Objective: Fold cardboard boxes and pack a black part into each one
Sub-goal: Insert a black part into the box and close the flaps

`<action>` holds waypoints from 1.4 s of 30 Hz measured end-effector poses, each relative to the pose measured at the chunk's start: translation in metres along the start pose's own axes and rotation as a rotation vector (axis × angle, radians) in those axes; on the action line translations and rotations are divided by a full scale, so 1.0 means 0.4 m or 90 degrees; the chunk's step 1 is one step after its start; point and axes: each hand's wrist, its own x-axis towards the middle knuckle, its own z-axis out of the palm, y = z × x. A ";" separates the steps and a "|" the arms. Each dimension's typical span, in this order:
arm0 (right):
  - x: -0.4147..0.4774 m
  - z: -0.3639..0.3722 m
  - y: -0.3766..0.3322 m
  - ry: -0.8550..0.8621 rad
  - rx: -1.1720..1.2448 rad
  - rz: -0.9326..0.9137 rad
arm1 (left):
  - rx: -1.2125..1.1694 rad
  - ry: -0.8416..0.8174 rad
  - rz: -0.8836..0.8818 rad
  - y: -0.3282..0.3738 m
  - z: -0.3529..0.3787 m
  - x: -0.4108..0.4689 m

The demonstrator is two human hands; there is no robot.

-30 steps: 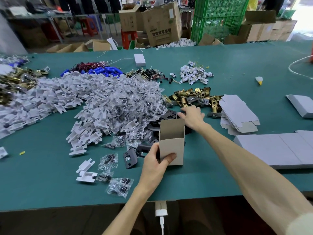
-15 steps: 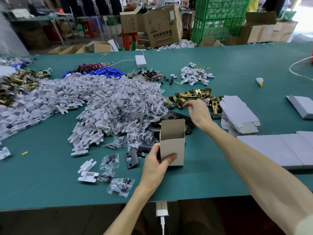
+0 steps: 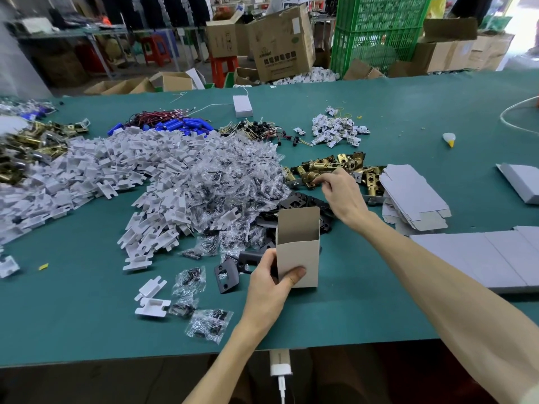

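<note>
A small cardboard box [image 3: 297, 258] stands upright on the green table with its top flap open. My left hand [image 3: 268, 284] grips its lower left corner. Black parts [image 3: 303, 199] lie in a heap just behind the box, and a loose black plate [image 3: 226, 277] rests left of my left hand. My right hand [image 3: 344, 196] reaches past the box to the pile of brass latches [image 3: 344, 161], its fingers curled on one latch at the pile's near edge.
Flat grey box blanks [image 3: 411, 196] are stacked right of the latches, and closed grey boxes [image 3: 481, 258] sit in a row at the near right. White plastic pieces [image 3: 102, 170] and bagged screws [image 3: 233, 176] cover the left. A charger [image 3: 280, 363] hangs at the front edge.
My right hand has moved from the black parts behind the box up and away to the brass latches, and its fingers have curled. The left hand and box have stayed put.
</note>
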 end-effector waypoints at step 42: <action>-0.229 -0.291 -0.279 -0.026 -0.057 -0.327 | -0.014 -0.009 -0.027 -0.008 -0.004 0.003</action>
